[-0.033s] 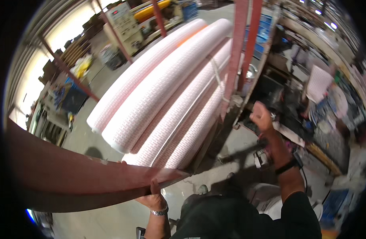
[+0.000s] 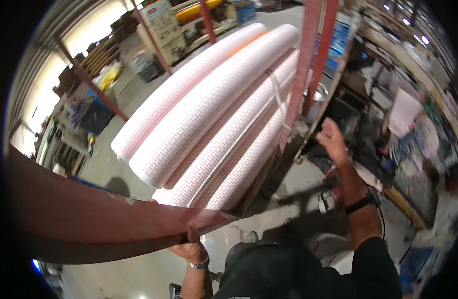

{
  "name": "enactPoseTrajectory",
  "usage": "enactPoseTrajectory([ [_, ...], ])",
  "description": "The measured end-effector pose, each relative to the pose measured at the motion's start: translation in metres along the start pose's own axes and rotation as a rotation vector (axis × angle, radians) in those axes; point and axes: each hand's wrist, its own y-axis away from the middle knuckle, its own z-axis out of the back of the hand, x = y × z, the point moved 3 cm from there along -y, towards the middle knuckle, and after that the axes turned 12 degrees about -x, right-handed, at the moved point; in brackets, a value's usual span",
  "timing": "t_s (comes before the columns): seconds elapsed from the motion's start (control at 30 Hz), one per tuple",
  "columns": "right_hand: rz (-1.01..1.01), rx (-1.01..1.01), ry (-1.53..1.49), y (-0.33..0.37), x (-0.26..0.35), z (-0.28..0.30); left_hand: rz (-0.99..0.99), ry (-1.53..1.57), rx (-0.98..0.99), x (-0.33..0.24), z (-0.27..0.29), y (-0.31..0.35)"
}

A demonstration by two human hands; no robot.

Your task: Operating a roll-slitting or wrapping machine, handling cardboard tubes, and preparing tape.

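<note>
My left hand (image 2: 190, 250) is closed around the edge of a dark red metal beam (image 2: 114, 219), its thumb on the near side and a fingertip showing over the far side. Past the beam lie several long white rolls (image 2: 214, 104) with rows of reddish print, side by side on a slope. A pale strap (image 2: 276, 92) runs over them near a red upright post (image 2: 303, 65). My right hand (image 2: 332, 142) is in the air to the right of the rolls, empty, fingers loosely bent and a little apart. A dark band circles my right wrist.
A cluttered bench (image 2: 398, 194) with scraps and a pink-white sheet (image 2: 403, 112) runs along the right. Blue crates (image 2: 338, 37) stand behind the posts. At the back left are a control cabinet (image 2: 161, 30) and a dark bin (image 2: 92, 117). A small device (image 2: 327, 202) sits below my right forearm.
The background and rolls have shifted slightly to the right in the picture. My right hand has moved slightly up and right. My left hand keeps its hold on the beam.
</note>
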Motion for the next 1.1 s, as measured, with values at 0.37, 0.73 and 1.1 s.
enactPoseTrajectory([
  [0.37,0.275,-0.05,-0.147,-0.214,0.043,-0.12,-0.13,-0.137,-0.259,0.008,-0.019,-0.013],
  [0.73,0.251,-0.27,-0.441,-0.21,0.044,-0.135,-0.169,-0.383,-0.426,0.035,-0.006,-0.008],
  [1.1,0.299,-0.347,-0.43,-0.241,0.033,-0.181,-0.176,-0.1,-0.354,0.064,-0.043,-0.057],
])
